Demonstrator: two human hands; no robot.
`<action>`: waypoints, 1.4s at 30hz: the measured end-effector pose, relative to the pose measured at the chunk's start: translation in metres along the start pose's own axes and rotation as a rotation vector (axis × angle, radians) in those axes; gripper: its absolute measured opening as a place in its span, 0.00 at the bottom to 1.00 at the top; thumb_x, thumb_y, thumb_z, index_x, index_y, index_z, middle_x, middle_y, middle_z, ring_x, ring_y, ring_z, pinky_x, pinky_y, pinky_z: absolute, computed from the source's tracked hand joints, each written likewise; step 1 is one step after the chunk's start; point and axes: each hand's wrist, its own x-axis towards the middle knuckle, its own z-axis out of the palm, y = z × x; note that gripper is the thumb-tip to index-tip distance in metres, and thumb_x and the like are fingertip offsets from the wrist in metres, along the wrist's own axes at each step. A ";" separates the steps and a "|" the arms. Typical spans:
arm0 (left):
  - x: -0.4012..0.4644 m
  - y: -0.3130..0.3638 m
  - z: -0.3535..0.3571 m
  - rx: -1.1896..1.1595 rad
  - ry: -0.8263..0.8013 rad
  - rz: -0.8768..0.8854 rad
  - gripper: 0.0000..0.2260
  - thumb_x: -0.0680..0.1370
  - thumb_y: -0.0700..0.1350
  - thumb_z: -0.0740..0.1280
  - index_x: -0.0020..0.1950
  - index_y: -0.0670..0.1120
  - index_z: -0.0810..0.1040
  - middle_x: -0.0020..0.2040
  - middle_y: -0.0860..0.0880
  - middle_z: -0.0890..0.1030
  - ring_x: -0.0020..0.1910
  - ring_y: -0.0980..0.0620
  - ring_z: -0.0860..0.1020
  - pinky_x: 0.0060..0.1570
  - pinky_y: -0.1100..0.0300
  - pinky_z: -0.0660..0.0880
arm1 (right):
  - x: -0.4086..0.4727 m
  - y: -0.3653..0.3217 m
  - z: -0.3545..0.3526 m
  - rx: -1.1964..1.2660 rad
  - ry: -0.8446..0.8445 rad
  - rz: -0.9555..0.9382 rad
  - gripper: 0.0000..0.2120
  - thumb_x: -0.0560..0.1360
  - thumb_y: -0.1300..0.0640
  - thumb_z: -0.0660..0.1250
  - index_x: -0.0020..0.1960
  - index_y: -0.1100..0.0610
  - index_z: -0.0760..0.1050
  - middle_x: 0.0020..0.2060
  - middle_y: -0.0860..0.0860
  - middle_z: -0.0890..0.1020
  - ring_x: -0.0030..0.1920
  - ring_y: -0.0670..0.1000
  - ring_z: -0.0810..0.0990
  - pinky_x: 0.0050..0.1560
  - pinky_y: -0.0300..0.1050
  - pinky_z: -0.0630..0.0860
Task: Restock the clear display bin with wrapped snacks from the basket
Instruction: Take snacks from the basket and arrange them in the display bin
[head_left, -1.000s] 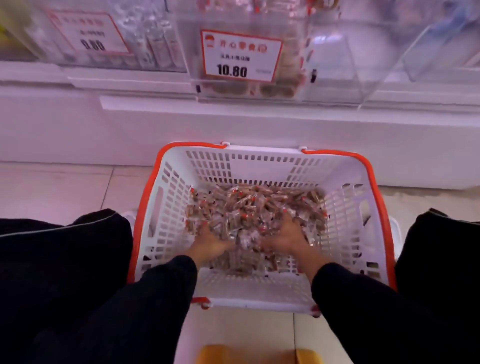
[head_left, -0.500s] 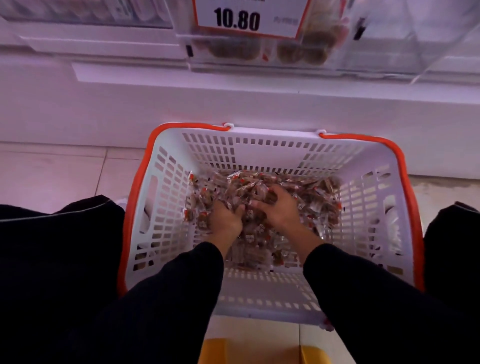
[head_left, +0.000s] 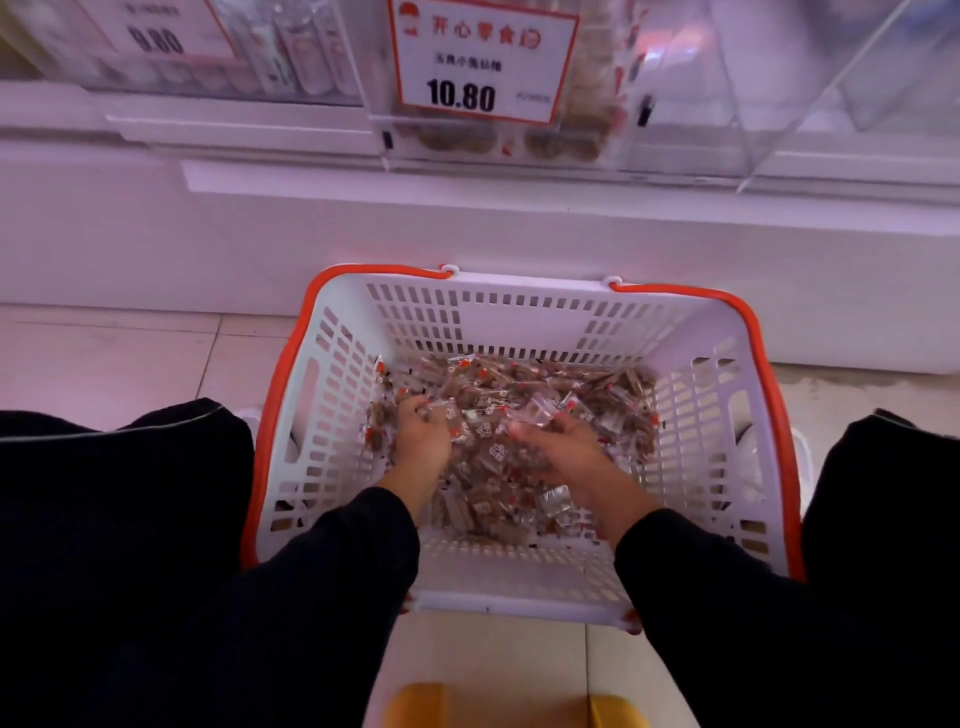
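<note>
Two hands dig into the wrapped snacks (head_left: 524, 410) heaped in the white, orange-rimmed basket (head_left: 332, 415) on the floor. The left hand (head_left: 423, 441) and right hand (head_left: 563, 449) each curl around a clutch of packets. The clear display bin (head_left: 675, 104) sits on the shelf above, behind a 10.80 price card (head_left: 480, 60).

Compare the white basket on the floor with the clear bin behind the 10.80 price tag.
The basket has opaque white slotted walls with an orange rim; the clear display bin has smooth see-through walls. The basket stands on the floor tiles; the bin sits up on the white shelf. The basket carries no tag; the bin bears the 10.80 price tag. Both hold brownish wrapped snacks.
</note>
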 end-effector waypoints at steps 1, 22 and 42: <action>-0.002 0.002 -0.003 -0.017 -0.037 0.005 0.10 0.84 0.44 0.60 0.65 0.52 0.71 0.51 0.48 0.78 0.41 0.46 0.80 0.46 0.40 0.82 | -0.002 -0.001 -0.003 -0.010 0.006 -0.015 0.19 0.67 0.52 0.79 0.54 0.55 0.78 0.48 0.50 0.85 0.49 0.53 0.85 0.54 0.58 0.81; -0.080 0.064 -0.036 0.160 -0.306 0.147 0.15 0.73 0.33 0.75 0.52 0.51 0.79 0.56 0.44 0.81 0.49 0.47 0.82 0.41 0.55 0.82 | -0.062 -0.043 -0.022 -0.175 0.007 -0.066 0.18 0.77 0.53 0.71 0.59 0.64 0.75 0.49 0.59 0.84 0.49 0.59 0.85 0.51 0.58 0.82; -0.232 0.286 -0.097 0.221 -0.969 0.118 0.02 0.81 0.37 0.63 0.53 0.40 0.74 0.44 0.43 0.78 0.43 0.46 0.80 0.42 0.49 0.82 | -0.213 -0.270 -0.070 -0.865 -0.528 -0.731 0.10 0.78 0.58 0.69 0.57 0.62 0.81 0.50 0.60 0.85 0.45 0.49 0.79 0.44 0.43 0.78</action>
